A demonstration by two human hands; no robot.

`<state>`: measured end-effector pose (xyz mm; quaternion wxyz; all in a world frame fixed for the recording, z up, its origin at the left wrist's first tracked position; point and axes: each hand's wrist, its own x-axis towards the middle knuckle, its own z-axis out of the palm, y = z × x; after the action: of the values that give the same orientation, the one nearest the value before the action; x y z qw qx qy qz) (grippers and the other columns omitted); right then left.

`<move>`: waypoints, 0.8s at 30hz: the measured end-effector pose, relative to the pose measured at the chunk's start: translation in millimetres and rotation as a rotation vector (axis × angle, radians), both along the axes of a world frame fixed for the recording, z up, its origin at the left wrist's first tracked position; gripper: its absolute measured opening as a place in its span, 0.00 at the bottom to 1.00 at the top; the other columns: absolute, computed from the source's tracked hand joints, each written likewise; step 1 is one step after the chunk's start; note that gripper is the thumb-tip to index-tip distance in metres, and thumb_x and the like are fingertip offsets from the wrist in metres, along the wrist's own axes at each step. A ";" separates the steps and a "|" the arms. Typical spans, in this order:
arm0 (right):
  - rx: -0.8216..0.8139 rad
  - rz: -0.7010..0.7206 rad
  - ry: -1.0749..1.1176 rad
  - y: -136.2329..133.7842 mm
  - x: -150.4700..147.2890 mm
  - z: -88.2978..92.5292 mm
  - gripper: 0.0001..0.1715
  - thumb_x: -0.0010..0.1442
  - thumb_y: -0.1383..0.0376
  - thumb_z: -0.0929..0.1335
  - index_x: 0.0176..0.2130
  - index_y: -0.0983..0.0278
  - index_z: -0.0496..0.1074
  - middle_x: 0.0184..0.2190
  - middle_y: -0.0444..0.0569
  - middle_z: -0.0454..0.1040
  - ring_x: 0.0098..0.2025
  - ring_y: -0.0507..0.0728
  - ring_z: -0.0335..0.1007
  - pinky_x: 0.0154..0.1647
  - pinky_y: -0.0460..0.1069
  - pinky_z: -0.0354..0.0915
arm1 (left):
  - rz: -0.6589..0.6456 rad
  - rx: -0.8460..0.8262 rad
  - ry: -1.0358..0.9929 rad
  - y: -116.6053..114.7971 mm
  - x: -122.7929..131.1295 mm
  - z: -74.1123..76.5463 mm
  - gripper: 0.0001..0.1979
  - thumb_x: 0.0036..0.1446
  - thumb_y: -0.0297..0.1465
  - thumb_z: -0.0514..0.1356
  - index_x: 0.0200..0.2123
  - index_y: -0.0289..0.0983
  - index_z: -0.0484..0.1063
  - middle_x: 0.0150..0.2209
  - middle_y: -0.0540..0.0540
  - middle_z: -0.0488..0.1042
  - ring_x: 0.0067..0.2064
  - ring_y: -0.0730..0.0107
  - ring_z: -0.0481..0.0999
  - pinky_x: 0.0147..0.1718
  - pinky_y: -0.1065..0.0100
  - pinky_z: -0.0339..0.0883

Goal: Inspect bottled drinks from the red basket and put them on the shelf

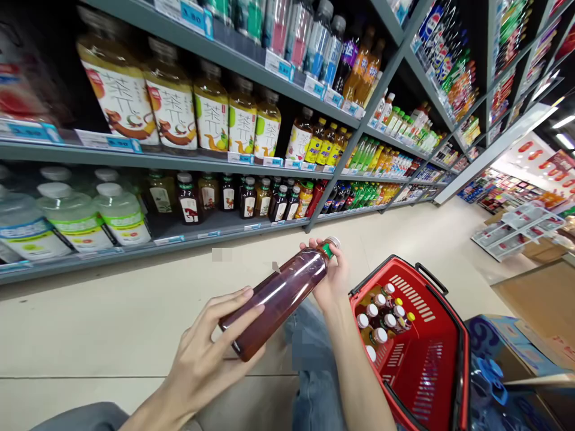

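Observation:
I hold a dark brown drink bottle with a white cap, tilted between both hands above my knees. My left hand wraps round its bottom end, fingers laid along the side. My right hand grips the neck by the cap. To the right, on the floor, a red shopping basket holds several similar bottles with white caps, standing upright.
Grey store shelves run along the left, filled with tea and juice bottles, large water bottles at the lower left. The beige floor aisle stretches ahead. A blue printed box and cardboard cartons sit at the right.

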<state>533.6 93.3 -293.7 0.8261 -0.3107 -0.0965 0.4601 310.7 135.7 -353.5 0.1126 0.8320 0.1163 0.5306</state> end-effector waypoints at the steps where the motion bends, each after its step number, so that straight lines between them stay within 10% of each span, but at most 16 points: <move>1: 0.012 0.012 -0.014 -0.3 -0.8 0.5 0.11 0.54 0.59 0.73 0.37 0.61 0.74 0.39 0.45 0.82 0.45 0.60 0.81 0.54 0.58 0.72 | 0.025 -0.037 -0.019 -0.9 0.9 1.2 0.34 0.51 0.24 0.69 0.61 0.43 0.68 0.55 0.39 0.71 0.55 0.51 0.76 0.50 0.55 0.77; 11: 0.077 -0.055 -0.008 -6.6 -0.8 4.3 0.12 0.50 0.58 0.75 0.35 0.59 0.76 0.34 0.42 0.83 0.42 0.61 0.81 0.50 0.60 0.73 | -0.038 -0.375 -0.047 -17.5 4.0 16.8 0.31 0.49 0.30 0.72 0.56 0.41 0.68 0.53 0.39 0.72 0.56 0.53 0.75 0.53 0.54 0.73; 24: 0.167 -0.096 -0.194 -15.1 -6.0 10.7 0.17 0.49 0.52 0.76 0.29 0.58 0.71 0.25 0.40 0.74 0.36 0.57 0.77 0.53 0.61 0.70 | -0.477 -1.614 -0.254 -24.9 5.0 15.3 0.32 0.51 0.42 0.68 0.58 0.45 0.66 0.60 0.42 0.72 0.54 0.47 0.76 0.42 0.51 0.80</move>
<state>527.6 78.2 -283.0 0.8571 -0.2881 -0.1991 0.3779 315.7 110.8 -338.2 0.7923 0.4332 0.2670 0.3365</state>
